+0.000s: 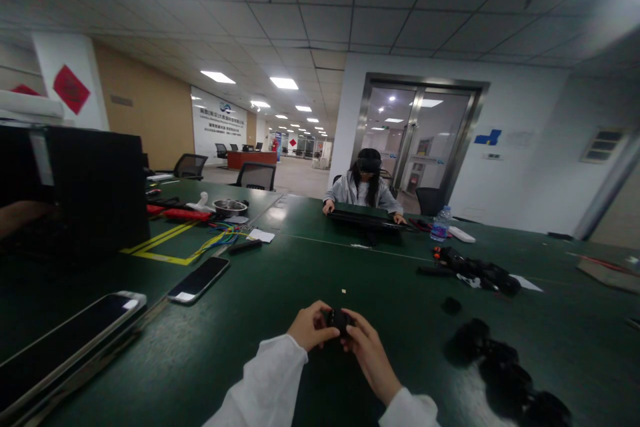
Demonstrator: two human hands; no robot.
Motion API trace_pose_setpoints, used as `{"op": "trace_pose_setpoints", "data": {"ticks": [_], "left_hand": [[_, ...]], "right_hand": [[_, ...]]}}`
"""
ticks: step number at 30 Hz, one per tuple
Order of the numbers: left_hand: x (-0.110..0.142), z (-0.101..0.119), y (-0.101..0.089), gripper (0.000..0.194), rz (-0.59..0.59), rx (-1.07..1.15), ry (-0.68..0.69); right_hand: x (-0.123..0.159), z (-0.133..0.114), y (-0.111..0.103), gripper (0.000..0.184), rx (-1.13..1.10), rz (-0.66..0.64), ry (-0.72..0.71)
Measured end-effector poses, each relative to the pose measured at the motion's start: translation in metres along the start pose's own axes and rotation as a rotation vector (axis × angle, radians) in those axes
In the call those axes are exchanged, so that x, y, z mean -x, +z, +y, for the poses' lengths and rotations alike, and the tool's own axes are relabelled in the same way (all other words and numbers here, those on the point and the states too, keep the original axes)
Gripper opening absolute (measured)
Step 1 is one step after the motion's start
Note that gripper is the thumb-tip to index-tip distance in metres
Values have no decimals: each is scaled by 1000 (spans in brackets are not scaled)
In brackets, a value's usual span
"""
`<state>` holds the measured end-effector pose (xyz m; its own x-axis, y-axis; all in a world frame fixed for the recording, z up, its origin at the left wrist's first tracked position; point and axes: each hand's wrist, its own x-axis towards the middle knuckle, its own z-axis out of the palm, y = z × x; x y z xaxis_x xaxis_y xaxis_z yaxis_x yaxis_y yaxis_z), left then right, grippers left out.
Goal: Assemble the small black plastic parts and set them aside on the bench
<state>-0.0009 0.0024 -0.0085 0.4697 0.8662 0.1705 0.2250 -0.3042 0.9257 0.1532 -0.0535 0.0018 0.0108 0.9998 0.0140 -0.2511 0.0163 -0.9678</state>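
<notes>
My left hand (310, 327) and my right hand (369, 345) meet low in the middle of the view, over the dark green table (240, 353). Between their fingertips is a small, dark, rounded part (339, 321), gripped from both sides. Its exact kind is too dark to make out. Just beyond it, a tiny pale piece (343, 291) lies on the table. Several black, lumpy parts (507, 373) stand in a slanting row to the right of my right hand, with a smaller black piece (451, 305) behind them.
Two phone-like devices (200, 280) lie at the left, before a black computer case (103, 187). Wires (220, 240) and a metal bowl (230, 207) sit farther back. Across the table a person (364, 187) holds a dark flat panel (370, 219) near a water bottle (441, 223).
</notes>
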Motion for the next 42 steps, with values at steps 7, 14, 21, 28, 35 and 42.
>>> {"op": "trace_pose_setpoints", "data": {"ticks": [7, 14, 21, 28, 35, 42], "left_hand": [[2, 8, -4, 46, 146, -384, 56], [4, 17, -4, 31, 158, -174, 291], [1, 11, -1, 46, -27, 400, 108], [-1, 5, -2, 35, 60, 156, -10], [1, 3, -1, 38, 21, 70, -14], [-4, -3, 1, 56, -74, 298, -3]], "right_hand": [[7, -9, 3, 33, 184, -122, -43], [6, -11, 4, 34, 202, -102, -38], [-3, 3, -3, 30, 5, -1, -41], [1, -1, 0, 34, 198, -87, -79], [5, -7, 4, 36, 235, -84, -75], [0, -5, 1, 36, -45, 44, 37]]}}
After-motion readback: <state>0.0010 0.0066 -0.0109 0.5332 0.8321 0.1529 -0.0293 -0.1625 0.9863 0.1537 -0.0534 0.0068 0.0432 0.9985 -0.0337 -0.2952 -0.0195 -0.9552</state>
